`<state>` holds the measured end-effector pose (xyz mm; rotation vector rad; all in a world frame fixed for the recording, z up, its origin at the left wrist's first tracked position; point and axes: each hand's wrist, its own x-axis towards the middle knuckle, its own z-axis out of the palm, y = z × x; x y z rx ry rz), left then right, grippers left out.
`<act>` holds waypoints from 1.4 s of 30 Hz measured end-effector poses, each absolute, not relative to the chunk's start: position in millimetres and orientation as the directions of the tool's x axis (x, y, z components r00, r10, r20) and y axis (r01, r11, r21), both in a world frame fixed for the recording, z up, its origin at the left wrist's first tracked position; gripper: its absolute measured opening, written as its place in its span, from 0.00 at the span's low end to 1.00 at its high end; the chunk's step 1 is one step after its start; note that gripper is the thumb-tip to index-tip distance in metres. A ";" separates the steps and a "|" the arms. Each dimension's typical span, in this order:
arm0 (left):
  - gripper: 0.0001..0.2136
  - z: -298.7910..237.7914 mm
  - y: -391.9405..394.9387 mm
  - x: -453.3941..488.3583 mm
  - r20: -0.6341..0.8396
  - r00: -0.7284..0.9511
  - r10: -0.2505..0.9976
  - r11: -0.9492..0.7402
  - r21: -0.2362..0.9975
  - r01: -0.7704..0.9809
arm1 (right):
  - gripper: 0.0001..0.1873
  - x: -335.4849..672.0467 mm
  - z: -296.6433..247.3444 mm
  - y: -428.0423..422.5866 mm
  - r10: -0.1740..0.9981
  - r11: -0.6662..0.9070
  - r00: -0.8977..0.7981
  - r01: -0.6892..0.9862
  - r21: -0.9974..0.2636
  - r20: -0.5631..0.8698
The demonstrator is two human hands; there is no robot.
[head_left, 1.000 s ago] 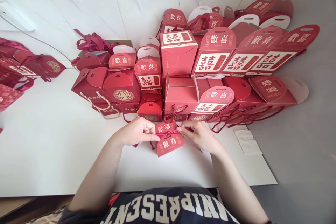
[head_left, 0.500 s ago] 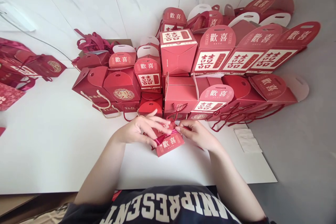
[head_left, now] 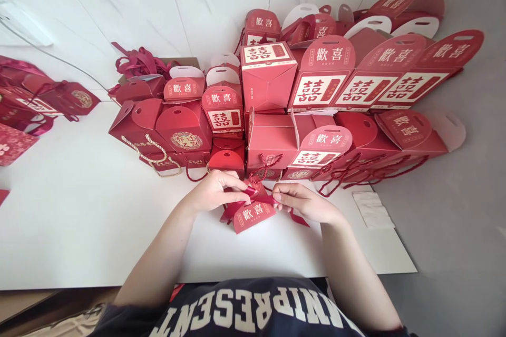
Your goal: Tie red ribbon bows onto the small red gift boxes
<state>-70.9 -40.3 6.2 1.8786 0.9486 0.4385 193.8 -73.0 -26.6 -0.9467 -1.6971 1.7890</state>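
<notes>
A small red gift box (head_left: 253, 216) with gold characters stands on the white tabletop (head_left: 79, 221) right in front of me. A dark red ribbon (head_left: 256, 197) runs across its top, with loose ends trailing out on both sides. My left hand (head_left: 215, 192) is closed, pinching a ribbon loop at the box's upper left. My right hand (head_left: 302, 202) is closed too, pinching the ribbon at the box's upper right.
Stacked red gift boxes (head_left: 316, 95) with handle flaps and cord handles fill the back of the table against the marble wall. A heap of red ribbons (head_left: 136, 63) lies at the back left, red bags (head_left: 27, 105) at far left. A white paper (head_left: 371, 210) rests at right.
My left hand's fingers have curled from spread into a pinch on the ribbon. The ribbon now stands up in a loop above the box, and the box has tilted slightly.
</notes>
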 end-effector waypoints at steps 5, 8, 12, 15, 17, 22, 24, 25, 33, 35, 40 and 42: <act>0.11 8.3 -36.9 -74.2 -0.157 0.646 0.747 -0.231 0.850 0.473 | 0.12 197.4 -14.0 -71.4 0.691 -0.022 -0.722 0.043 -0.999 -0.046; 0.13 9.3 -36.4 -73.9 -0.156 0.659 0.736 -0.258 0.835 0.486 | 0.09 185.2 -9.0 -70.0 0.704 0.093 -0.707 0.007 -0.996 0.061; 0.11 12.1 -38.9 -71.4 -0.140 0.689 0.712 -0.317 0.811 0.492 | 0.10 165.8 -7.7 -68.7 0.741 0.275 -0.648 0.053 -0.960 0.177; 0.09 12.9 -41.9 -69.2 -0.116 0.691 0.713 -0.354 0.791 0.498 | 0.09 156.8 -9.2 -69.6 0.740 0.462 -0.613 0.167 -0.871 0.276; 0.10 12.5 -43.9 -67.9 -0.097 0.694 0.713 -0.378 0.781 0.497 | 0.09 153.2 -10.1 -71.5 0.737 0.547 -0.600 0.260 -0.796 0.311; 0.12 10.4 -47.4 -66.6 -0.019 0.678 0.735 -0.427 0.764 0.484 | 0.04 150.0 -12.4 -77.6 0.792 0.546 -0.533 0.401 -0.736 0.297; 0.11 9.5 -47.9 -67.4 -0.009 0.678 0.735 -0.436 0.759 0.483 | 0.07 151.1 -14.0 -79.0 0.837 0.486 -0.475 0.416 -0.769 0.271; 0.11 9.1 -48.0 -67.9 -0.009 0.677 0.736 -0.437 0.758 0.485 | 0.08 151.9 -15.0 -79.4 0.855 0.451 -0.453 0.412 -0.791 0.252; 0.07 8.3 -50.9 -67.9 -0.057 0.632 0.773 -0.295 0.850 0.437 | 0.09 151.8 -27.0 -78.4 0.880 0.387 -0.387 0.253 -0.887 0.273; 0.09 8.5 -51.8 -68.2 -0.109 0.611 0.784 -0.203 0.885 0.419 | 0.09 151.2 -28.5 -78.0 0.890 0.387 -0.354 0.248 -0.888 0.288; 0.11 13.6 -50.3 -69.2 -0.142 0.635 0.760 -0.173 0.896 0.408 | 0.10 151.8 -26.8 -78.7 0.893 0.392 -0.332 0.242 -0.887 0.304; 0.10 16.9 -48.6 -69.6 -0.146 0.656 0.740 -0.188 0.892 0.411 | 0.08 151.4 -25.2 -78.2 0.873 0.410 -0.387 0.249 -0.877 0.298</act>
